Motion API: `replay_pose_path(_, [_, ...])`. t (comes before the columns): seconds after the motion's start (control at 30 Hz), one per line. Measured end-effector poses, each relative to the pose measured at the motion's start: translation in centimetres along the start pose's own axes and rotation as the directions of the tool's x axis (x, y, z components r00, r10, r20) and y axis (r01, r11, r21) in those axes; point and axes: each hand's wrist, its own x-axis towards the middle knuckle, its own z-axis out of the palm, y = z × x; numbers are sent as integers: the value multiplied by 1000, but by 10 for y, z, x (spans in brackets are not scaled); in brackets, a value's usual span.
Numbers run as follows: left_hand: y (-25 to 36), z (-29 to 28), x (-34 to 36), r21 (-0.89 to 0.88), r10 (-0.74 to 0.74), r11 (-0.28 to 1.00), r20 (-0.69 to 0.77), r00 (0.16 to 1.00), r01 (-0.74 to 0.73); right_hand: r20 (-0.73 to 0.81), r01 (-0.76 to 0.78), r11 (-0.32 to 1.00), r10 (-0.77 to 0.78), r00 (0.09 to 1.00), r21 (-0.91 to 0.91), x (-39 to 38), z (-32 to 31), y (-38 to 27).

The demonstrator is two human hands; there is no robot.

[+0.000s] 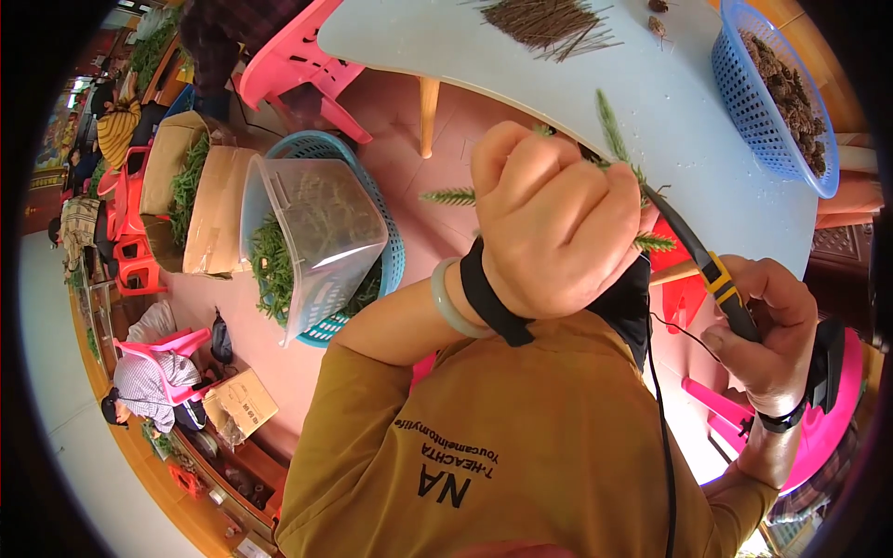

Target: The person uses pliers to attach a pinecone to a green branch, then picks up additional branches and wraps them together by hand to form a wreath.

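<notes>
My left hand (558, 219) is closed in a fist in front of me, its back toward the view. Green needle-leaved pine sprigs (607, 126) stick out around it, one upward, one to the left and one to the right. The fingers hide their joined stems. On the right, my right hand (767, 325) grips a long, slim black-and-yellow hand tool (714, 277). Its dark far end reaches the greenery beside my left fist. Whether it touches the sprig, and the exact kind of tool, I cannot make out.
A pale table (651, 112) ahead bears thin brown sticks (549, 23) and a blue basket (744, 102) of pine cones. Left on the floor are a clear plastic bin (335, 205) of greenery, a cardboard box (219, 209) and a pink chair (288, 60). Other people sit farther left.
</notes>
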Motion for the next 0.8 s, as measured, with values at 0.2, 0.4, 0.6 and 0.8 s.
replay_pose_path(0.2, [-25,-16,13,-655,-114,692,315,942,303,66,234,868,-229,971,-438,2,-18,7])
replay_pose_path(0.4, [-30,-7,29,-757,-181,-217,652,736,617,244,474,741,-406,881,-476,10,-22,3])
replay_pose_path(0.6, [-50,-5,25,-572,220,-62,791,570,818,216,513,733,-468,857,-447,10,-24,5])
replay_pose_path(0.8, [-40,-12,23,-629,74,-13,775,628,778,221,524,734,-477,851,-432,12,-27,9])
